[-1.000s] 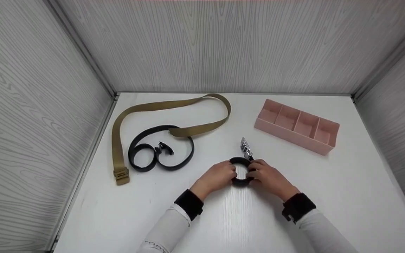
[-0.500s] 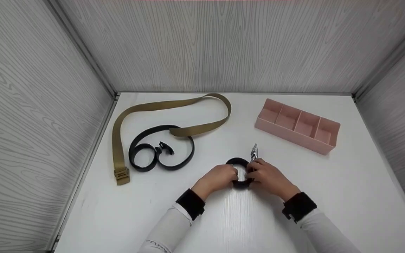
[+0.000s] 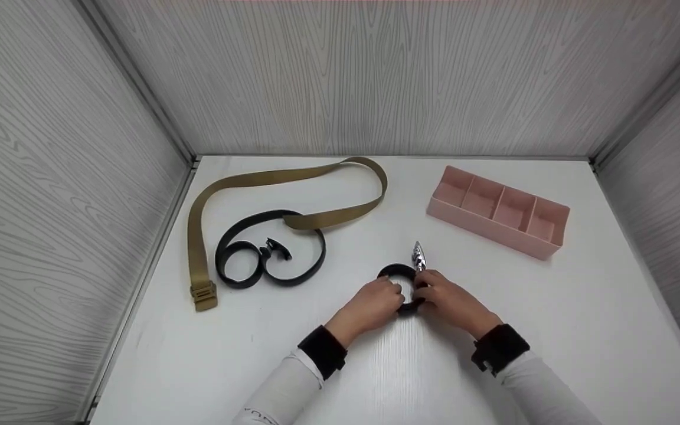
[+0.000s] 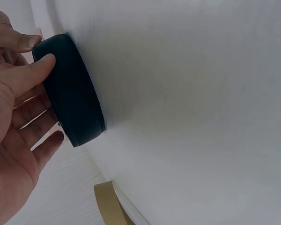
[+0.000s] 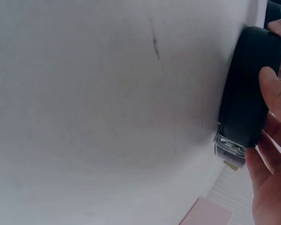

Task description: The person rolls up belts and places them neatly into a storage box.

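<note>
In the head view a black belt (image 3: 398, 270) stands coiled into a ring on the white table, its silver buckle (image 3: 418, 257) jutting out at the far right of the coil. My left hand (image 3: 373, 305) grips the left side, thumb on the outer face in the left wrist view, where the coiled belt (image 4: 74, 93) shows edge-on. My right hand (image 3: 453, 302) pinches the other side close to the buckle. The right wrist view shows that thumb against the belt (image 5: 247, 89), with the buckle (image 5: 230, 146) below. Fingers partly hide the coil's sides.
Left of the hands lies a second black belt (image 3: 251, 221), loosely curled. A tan webbing belt (image 3: 269, 177) loops behind it, one end over it. At the back right sits a pink tray (image 3: 487, 227) with several compartments. Grey wood-grain walls (image 3: 340, 77) enclose the table.
The buckle swung right and then slightly back left, and is now drawn in closer to the coil. My left hand has shifted a little along the ring; the right hand stays nearly in place.
</note>
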The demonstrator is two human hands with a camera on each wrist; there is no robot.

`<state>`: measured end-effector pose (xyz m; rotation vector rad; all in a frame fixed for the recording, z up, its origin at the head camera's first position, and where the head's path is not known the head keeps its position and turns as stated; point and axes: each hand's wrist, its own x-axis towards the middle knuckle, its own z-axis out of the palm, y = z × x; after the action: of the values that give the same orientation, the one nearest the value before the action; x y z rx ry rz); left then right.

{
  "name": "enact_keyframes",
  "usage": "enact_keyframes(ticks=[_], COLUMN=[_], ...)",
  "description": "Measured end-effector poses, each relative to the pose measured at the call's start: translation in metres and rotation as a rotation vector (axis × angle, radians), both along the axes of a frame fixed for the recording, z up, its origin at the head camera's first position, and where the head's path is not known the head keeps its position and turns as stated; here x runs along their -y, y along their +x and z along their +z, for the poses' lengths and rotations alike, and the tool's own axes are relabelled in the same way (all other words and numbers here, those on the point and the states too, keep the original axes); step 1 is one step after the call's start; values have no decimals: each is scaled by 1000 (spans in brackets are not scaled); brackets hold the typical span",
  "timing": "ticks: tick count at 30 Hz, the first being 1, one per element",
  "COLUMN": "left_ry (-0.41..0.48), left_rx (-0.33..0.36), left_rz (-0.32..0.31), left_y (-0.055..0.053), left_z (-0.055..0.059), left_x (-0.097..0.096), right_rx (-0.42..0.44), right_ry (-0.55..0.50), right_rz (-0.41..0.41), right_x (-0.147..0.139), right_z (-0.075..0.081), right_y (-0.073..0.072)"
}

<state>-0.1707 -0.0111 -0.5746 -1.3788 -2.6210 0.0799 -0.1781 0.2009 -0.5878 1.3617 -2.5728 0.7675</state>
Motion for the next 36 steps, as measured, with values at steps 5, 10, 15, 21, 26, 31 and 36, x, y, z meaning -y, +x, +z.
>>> enact_keyframes(ticks=[5, 10, 15, 21, 26, 31, 36], left_ry=[10, 160, 344, 525, 703, 858, 922], left_rx=[60, 309, 584, 727, 822, 1042, 1199], left_rz=[-14, -46, -57, -103, -114, -163, -177], left_y=[-3, -15, -23, -29, -29, -23, -23], left_z=[-3, 4, 17, 26, 38, 65, 77], left_x=[0, 12, 25, 36, 39, 44, 47], right_rx=[27, 121, 247, 302, 318, 410, 476], right_ry=[11, 7, -32, -70, -142, -241, -276], right_rz=[4, -12, -37, -42, -21, 19, -4], right_x=[-1, -3, -4, -6, -8, -9, -6], right_z=[2, 9, 28, 48, 60, 76, 99], right_y=[1, 2, -1, -4, -8, -8, -3])
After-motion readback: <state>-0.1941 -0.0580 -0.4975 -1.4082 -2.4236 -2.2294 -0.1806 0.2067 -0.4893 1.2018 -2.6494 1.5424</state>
